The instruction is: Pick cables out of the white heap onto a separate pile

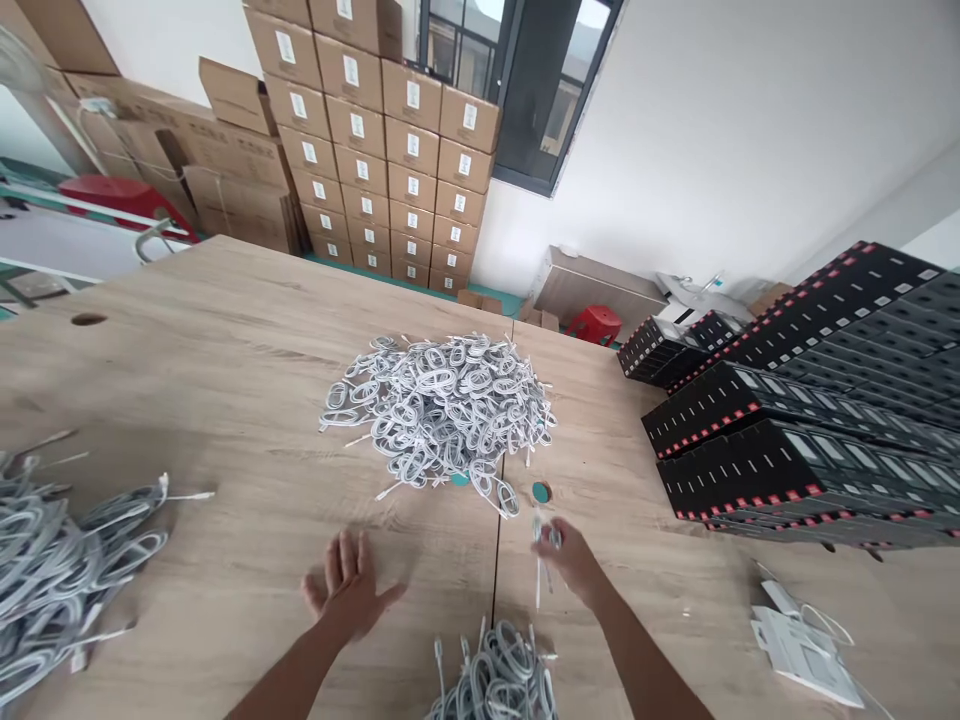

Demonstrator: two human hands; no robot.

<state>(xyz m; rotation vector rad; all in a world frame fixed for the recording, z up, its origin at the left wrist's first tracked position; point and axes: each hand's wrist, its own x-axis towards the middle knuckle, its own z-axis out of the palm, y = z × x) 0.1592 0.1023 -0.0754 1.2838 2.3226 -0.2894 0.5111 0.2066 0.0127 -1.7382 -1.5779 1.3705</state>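
Observation:
My left hand (350, 592) rests over the wooden table with its fingers spread and nothing in it. Closed around a small coiled white cable (553, 537) is my right hand (568, 556), blurred a little; the cable's ends hang below the fingers. Beyond both hands lies a large heap of coiled white cables (457, 400). A smaller cable pile (499, 680) sits at the near edge, between my forearms. More grey-white cables (60, 570) are piled at the left.
Stacked black boxes (750, 470) line the table's right side. A white device with a cord (806, 645) lies at the near right. Across the wooden table (225, 330), cardboard cartons (367, 150) stand against the wall. Red stools (595, 324) are beyond the table.

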